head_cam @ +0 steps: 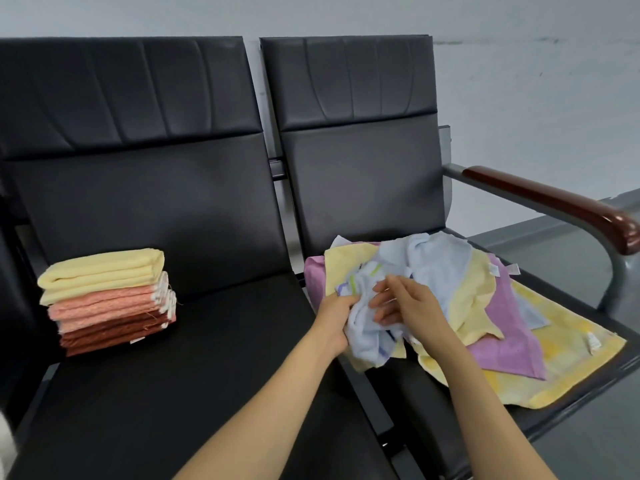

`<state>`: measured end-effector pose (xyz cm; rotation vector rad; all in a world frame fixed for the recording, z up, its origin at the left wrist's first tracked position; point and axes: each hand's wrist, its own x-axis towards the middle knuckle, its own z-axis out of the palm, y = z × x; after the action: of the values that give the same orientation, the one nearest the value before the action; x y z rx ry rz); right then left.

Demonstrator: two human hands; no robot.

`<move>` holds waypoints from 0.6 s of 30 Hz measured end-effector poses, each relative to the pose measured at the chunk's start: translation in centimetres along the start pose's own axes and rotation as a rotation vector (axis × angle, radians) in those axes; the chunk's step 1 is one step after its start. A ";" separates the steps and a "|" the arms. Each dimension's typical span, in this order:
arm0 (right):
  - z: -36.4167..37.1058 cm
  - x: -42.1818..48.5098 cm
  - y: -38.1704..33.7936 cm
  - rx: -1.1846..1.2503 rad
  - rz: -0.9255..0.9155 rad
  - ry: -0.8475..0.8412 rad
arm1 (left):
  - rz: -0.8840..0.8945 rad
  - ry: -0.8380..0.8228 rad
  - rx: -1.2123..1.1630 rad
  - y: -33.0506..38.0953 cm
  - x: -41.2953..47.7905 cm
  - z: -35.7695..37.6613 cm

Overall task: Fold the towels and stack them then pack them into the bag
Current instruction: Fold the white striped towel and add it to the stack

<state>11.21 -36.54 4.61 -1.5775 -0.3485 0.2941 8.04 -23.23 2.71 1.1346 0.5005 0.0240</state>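
A pile of loose towels, yellow (568, 358), purple (512, 348) and light blue, lies on the right seat. My left hand (334, 318) grips a crumpled light blue towel (370, 337) at the pile's near left edge. My right hand (408, 303) pinches the same towel from the right, fingers curled into the cloth. On the left seat (194, 358) stands a stack of folded towels (107, 299): yellow on top, pink in the middle, dark red at the bottom. No bag is in view.
Two black padded seats stand side by side against a grey wall. A metal armrest with a brown wooden top (561, 202) bounds the right seat. Something white (5, 441) shows at the lower left edge.
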 end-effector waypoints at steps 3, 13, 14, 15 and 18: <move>-1.4 1.3 1.7 -0.362 -0.076 0.242 | 0.030 0.024 -0.001 0.2 -0.4 -0.8; -0.6 1.8 3.3 -0.466 -0.119 0.406 | -0.011 -0.121 -0.085 0.6 -1.7 -2.5; -0.4 1.5 2.4 -0.372 -0.183 0.423 | -0.027 -0.106 -0.100 0.8 -1.8 -2.4; -0.1 1.0 1.3 -0.298 -0.253 0.385 | -0.039 -0.127 -0.113 0.8 -1.7 -2.3; 1.2 0.0 -0.5 -0.115 -0.345 0.121 | -0.076 -0.157 -0.125 0.9 -2.0 -2.0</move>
<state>10.70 -35.43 5.04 -1.6071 -0.5422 -0.0893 5.68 -21.67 3.58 0.9855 0.3962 -0.0975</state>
